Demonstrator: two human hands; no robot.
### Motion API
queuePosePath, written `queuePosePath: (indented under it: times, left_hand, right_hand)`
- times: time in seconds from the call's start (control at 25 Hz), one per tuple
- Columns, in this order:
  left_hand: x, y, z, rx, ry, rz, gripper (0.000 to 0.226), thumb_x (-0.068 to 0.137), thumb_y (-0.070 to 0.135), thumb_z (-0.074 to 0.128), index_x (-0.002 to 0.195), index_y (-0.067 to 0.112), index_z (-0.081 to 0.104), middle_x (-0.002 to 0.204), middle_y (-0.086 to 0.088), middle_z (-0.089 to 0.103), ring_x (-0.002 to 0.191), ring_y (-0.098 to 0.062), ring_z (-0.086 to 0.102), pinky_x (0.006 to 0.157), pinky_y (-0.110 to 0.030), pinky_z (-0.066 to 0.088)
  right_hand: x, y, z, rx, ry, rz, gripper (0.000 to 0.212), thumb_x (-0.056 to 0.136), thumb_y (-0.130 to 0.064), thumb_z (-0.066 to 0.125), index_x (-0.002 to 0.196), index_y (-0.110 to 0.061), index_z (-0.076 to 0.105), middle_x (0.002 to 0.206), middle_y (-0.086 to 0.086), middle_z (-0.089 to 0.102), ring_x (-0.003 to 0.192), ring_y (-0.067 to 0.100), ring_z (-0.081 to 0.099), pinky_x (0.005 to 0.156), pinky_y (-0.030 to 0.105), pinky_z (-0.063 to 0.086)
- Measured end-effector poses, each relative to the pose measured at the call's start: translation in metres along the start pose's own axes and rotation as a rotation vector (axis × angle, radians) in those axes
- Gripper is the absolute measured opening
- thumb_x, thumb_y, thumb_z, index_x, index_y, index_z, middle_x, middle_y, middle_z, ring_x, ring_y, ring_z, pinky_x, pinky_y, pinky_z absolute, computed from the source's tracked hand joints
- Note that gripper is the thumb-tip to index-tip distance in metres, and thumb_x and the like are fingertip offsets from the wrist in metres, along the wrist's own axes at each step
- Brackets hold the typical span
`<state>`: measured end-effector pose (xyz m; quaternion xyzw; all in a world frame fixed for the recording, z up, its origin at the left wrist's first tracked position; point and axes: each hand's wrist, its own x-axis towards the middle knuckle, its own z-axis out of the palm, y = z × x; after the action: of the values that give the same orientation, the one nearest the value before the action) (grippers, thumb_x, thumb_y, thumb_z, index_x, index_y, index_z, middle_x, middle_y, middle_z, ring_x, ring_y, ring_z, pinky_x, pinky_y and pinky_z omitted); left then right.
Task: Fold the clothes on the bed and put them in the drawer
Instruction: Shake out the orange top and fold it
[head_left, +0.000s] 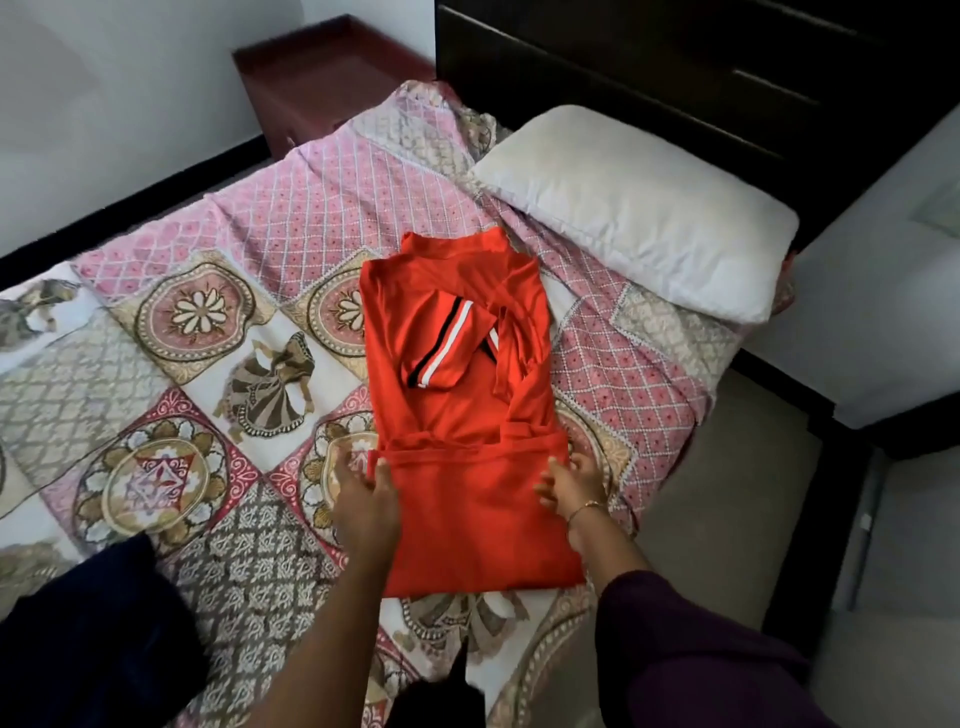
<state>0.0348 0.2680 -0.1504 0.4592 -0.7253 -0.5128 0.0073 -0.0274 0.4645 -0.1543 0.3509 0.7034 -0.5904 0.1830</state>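
Head view: two hands, left hand (363, 493) and right hand (571, 480), on one red shirt (467, 405).

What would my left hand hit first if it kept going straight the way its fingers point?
Probably the bedspread: the left hand sits at the red shirt's left edge, fingers pointing up the bed beside it. It may brush that edge; depth is unclear.

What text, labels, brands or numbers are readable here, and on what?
None readable.
Red shirt: black and white sleeve stripes only, no print or visible tag.
Bedspread: floral and figure patterns, no lettering.
Pillow: plain.
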Motion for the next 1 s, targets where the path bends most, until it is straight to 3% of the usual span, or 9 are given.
queuePosePath:
  times: [0.08,0.16,0.28,0.44,0.52,0.64,0.76,0.84,1.0]
  left_hand:
    - [-0.011,-0.021,0.0,0.259,0.08,0.038,0.045,0.092,0.025,0.056,0.129,0.002,0.044,0.117,-0.024,0.057,0.106,-0.039,0.055,0.088,-0.045,0.044]
    - [-0.018,-0.035,0.002,0.373,0.05,0.028,0.043,0.091,0.023,0.058,0.123,-0.003,0.047,0.123,-0.025,0.05,0.111,-0.041,0.05,0.091,-0.047,0.042]
    - [-0.021,-0.044,0.005,0.418,-0.017,-0.062,0.046,0.09,0.03,0.059,0.123,0.0,0.047,0.121,-0.022,0.054,0.112,-0.04,0.051,0.091,-0.047,0.043]
    - [-0.03,-0.046,0.0,0.527,-0.148,-0.072,0.037,0.094,0.026,0.052,0.119,0.002,0.041,0.117,-0.023,0.06,0.112,-0.04,0.052,0.09,-0.042,0.041]
    - [-0.023,-0.044,-0.006,0.334,-0.197,-0.101,0.03,0.094,0.018,0.052,0.115,0.004,0.037,0.114,-0.027,0.059,0.103,-0.041,0.058,0.085,-0.045,0.046]
    - [-0.017,-0.015,-0.013,-0.181,-0.179,-0.232,0.029,0.094,0.012,0.052,0.117,0.016,0.036,0.099,-0.019,0.058,0.08,-0.032,0.06,0.064,-0.037,0.051]
    - [0.0,0.032,-0.018,-0.447,-0.202,-0.285,0.015,0.094,0.005,0.047,0.105,0.016,0.048,0.071,-0.01,0.05,0.049,-0.014,0.045,0.037,-0.016,0.036]
    - [0.024,0.061,-0.016,-0.516,-0.215,-0.341,0.011,0.094,0.006,0.047,0.088,0.01,0.054,0.072,-0.011,0.05,0.05,-0.014,0.042,0.034,-0.014,0.034]
    - [0.08,0.102,0.005,-0.605,-0.133,-0.424,0.021,0.092,0.007,0.052,0.071,0.004,0.052,0.057,-0.01,0.047,0.035,-0.012,0.045,0.031,-0.013,0.036]
  right_hand:
    - [0.005,0.025,-0.003,-0.383,0.149,0.0,0.018,0.085,-0.018,0.059,0.102,-0.015,0.055,0.108,0.019,0.063,0.088,0.028,0.059,0.076,0.035,0.047]
    - [-0.001,0.037,-0.008,-0.639,0.203,0.077,0.036,0.083,-0.026,0.065,0.115,-0.014,0.055,0.126,0.019,0.051,0.115,0.034,0.049,0.095,0.038,0.04]
    - [-0.009,0.043,-0.014,-0.59,0.178,0.116,0.052,0.081,-0.025,0.07,0.125,-0.009,0.047,0.132,0.021,0.045,0.122,0.038,0.045,0.099,0.041,0.039]
    - [-0.008,0.038,-0.018,-0.577,0.072,0.145,0.054,0.077,-0.014,0.074,0.124,-0.001,0.05,0.127,0.021,0.056,0.116,0.035,0.055,0.096,0.037,0.045]
    - [-0.008,0.024,-0.017,-0.508,-0.002,0.146,0.057,0.077,-0.004,0.07,0.13,-0.003,0.047,0.126,0.019,0.057,0.112,0.034,0.057,0.094,0.038,0.047]
    - [-0.006,-0.002,-0.02,-0.253,-0.121,0.061,0.07,0.077,0.002,0.063,0.136,-0.027,0.04,0.125,0.01,0.056,0.106,0.03,0.057,0.088,0.039,0.051]
    - [0.002,-0.05,-0.019,-0.041,-0.156,0.072,0.037,0.086,-0.005,0.058,0.117,-0.025,0.055,0.113,0.01,0.059,0.089,0.026,0.057,0.066,0.028,0.049]
    - [0.011,-0.083,-0.013,0.036,-0.131,0.127,0.016,0.087,-0.01,0.059,0.101,-0.012,0.064,0.1,0.014,0.063,0.074,0.025,0.057,0.059,0.027,0.046]
    - [0.051,-0.123,0.013,0.157,-0.1,0.222,0.008,0.085,-0.013,0.061,0.081,-0.006,0.062,0.052,0.006,0.06,0.05,0.02,0.054,0.035,0.019,0.041]
